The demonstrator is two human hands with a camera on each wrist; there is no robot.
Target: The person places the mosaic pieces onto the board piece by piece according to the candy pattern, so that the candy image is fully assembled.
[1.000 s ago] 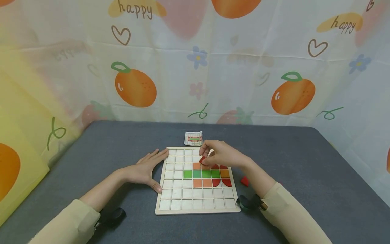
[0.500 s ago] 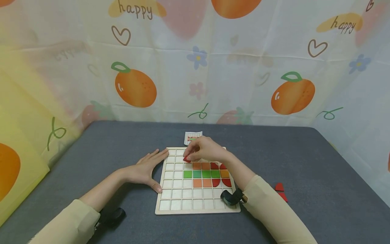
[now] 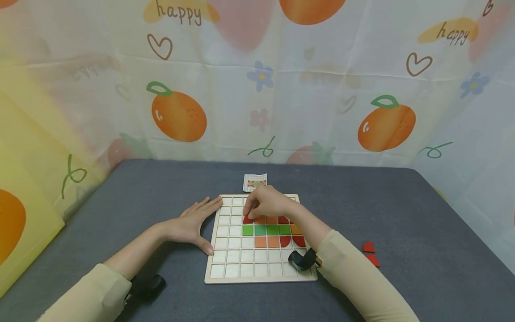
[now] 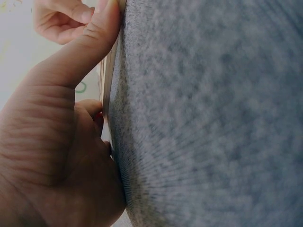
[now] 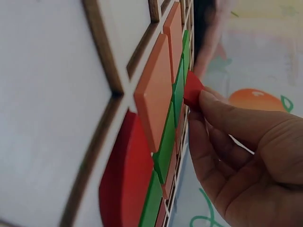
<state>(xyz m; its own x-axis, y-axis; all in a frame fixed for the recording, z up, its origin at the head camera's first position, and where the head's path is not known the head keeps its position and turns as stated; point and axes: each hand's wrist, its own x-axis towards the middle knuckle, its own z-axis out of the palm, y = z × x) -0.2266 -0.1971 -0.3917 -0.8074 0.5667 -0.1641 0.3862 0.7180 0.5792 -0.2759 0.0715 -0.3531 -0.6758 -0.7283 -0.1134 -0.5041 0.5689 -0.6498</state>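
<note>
A wooden grid board (image 3: 261, 281) lies on the table, partly filled with coloured tiles. My right hand (image 3: 267, 202) pinches a red tile (image 5: 192, 90) between thumb and fingertips. In the head view that tile is over the cell left of the far row's salmon tiles, above the leftmost green tile (image 3: 247, 230). Whether it is fully seated in the cell I cannot tell. My left hand (image 3: 186, 229), fingers spread, rests against the board's left edge, thumb near the lower part and fingertips at the far corner. Red curved tiles (image 3: 298, 241) and salmon tiles (image 3: 261, 242) fill a nearer row.
Right of the board, beside my right sleeve, lie two loose red tiles (image 3: 368, 247). A small printed card (image 3: 253, 177) with a coloured grid pattern sits just beyond the board. A patterned cloth (image 3: 306, 98) hangs behind the dark table (image 3: 177, 179).
My right hand has carried the red tile leftwards across the board, then lowered it towards the cell beside the salmon tiles. Moving the arm uncovered the two loose tiles. My left hand stays put.
</note>
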